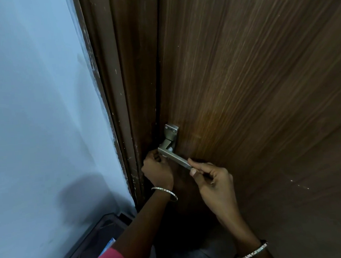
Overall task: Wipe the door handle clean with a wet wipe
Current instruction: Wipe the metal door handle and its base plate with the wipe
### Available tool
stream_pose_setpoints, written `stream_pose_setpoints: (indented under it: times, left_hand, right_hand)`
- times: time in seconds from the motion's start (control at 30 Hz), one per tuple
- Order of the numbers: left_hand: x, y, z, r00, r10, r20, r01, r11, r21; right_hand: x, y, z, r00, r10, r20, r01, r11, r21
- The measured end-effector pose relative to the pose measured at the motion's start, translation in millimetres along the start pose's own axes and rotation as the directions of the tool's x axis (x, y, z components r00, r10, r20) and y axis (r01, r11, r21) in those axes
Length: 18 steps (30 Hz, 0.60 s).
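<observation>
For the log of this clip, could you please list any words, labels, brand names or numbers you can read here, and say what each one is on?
None can be read.
door handle and its plate: plain metal, only screws, no brand mark visible.
door: bare wood grain, no sign or number.
Blue-and-white item at the lower left edge: mostly hidden by the left hand's arm; any print is too small and blurred to read.

Dim, soft shadows on wall (36,137), edges bowed, slight blur

Single head view, worn on my head, looking forward and steeply down, close up against the door (252,84). Handle (173,154) sits mid-frame, wall (35,117) fills left side, my forearms enter from the bottom edge.
</observation>
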State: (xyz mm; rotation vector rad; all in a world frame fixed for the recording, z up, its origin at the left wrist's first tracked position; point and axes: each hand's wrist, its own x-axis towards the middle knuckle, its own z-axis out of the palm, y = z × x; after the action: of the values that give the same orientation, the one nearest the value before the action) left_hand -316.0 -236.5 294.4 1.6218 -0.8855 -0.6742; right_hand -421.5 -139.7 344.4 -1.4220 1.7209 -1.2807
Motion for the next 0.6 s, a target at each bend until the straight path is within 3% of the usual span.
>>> stream_pose_setpoints:
  times: [0.13, 0.23, 0.33, 0.5, 0.6]
  left_hand:
    - [-8.1, -5.8, -3.6, 0.974, -0.112, 0.197, 0.117, 0.993, -0.017]
    - [-26.6, -12.1, -5.0, 0.883, -0.141, 0.447, 0.249, 0.949, -0.193]
    - [-29.3, -11.1, -10.1, 0.795, -0.094, 0.599, 0.343, 0.884, -0.317]
    - [-26.0, -3.8, -25.1, 0.676, -0.054, 0.735, 0.5, 0.766, -0.404]
    - [-29.1, -2.2, -30.9, 0.632, -0.103, 0.768, 0.589, 0.707, -0.39]
  right_hand:
    - [1.4, 1.9, -0.7, 1.0, 0.005, -0.009, -0.005, 1.0, 0.001]
    - [-1.3, 4.2, -1.8, 1.0, 0.003, 0.003, -0.003, 0.999, 0.034]
    - [-2.8, 6.5, -2.8, 1.0, 0.008, -0.009, -0.008, 0.999, 0.054]
    - [-6.4, 12.8, -1.5, 0.993, -0.025, -0.116, 0.031, 0.998, 0.05]
    - [-3.9, 15.4, -0.5, 0.996, 0.045, -0.072, -0.031, 0.983, 0.18]
